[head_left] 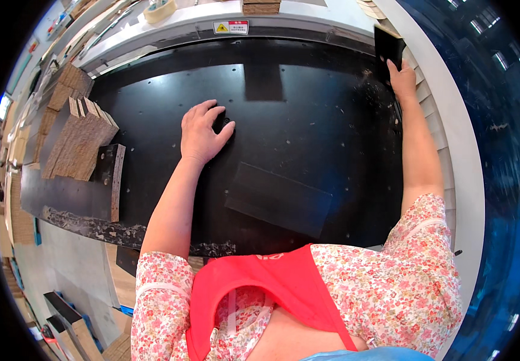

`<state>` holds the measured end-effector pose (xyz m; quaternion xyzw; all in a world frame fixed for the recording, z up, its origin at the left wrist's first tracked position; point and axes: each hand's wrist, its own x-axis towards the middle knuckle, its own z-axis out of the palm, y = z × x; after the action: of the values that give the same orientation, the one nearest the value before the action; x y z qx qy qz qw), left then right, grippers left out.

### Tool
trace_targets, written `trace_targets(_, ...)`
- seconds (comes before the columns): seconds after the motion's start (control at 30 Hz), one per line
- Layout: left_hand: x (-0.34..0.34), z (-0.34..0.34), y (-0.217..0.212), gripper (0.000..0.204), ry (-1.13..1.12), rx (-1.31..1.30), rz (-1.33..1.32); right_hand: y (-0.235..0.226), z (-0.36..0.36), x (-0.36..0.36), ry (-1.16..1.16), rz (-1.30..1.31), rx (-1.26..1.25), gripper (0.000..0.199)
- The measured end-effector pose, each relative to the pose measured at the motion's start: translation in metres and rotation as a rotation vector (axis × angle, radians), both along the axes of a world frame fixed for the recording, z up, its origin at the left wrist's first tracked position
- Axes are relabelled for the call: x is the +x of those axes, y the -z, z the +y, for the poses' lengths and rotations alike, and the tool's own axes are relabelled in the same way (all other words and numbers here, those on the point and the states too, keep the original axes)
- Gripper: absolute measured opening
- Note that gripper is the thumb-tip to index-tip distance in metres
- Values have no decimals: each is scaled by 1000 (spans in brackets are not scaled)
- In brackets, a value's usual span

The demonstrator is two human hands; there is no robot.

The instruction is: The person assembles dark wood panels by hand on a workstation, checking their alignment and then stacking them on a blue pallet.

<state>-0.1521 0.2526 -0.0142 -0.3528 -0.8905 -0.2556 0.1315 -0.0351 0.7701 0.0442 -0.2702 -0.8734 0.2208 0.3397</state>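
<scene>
My left hand (203, 133) is over the middle of the black tabletop (170, 90), its fingers spread and slightly bent, with nothing in them. At the far right corner my right hand (404, 83) grips the lower end of a dark board (388, 47), which is tilted up beside the pale edge. The thumb shows on the board's near face; the other fingers are partly hidden. Between my forearms, close to my body, another black board (279, 200) lies flat and slightly turned.
At the left edge stand stacked chipboard pieces (82, 141) with a dark-faced board (116, 180) beside them. A white rail (182, 27) with a warning label (230, 27) runs along the back, a tape roll (159, 11) on it. A pale curved-looking ledge (467, 180) borders the right.
</scene>
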Motion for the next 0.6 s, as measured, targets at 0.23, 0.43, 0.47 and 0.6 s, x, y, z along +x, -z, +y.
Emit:
trace_targets(0.23, -1, -3, 1, 41, 6, 10, -16, 7, -42, -5, -186, 60, -279, 44)
trace_targets(0.43, -1, -6, 2, 41, -7, 21, -33, 9, -63, -6, -151, 41, -126, 43)
trace_targets(0.47, -1, -6, 3, 40, -4, 30, -14, 9, -64, -3, -136, 68, -94, 42)
trace_targets(0.6, -2, -4, 3, 38, 12, 55, 19, 13, -63, 5, -148, 64, 92, 41)
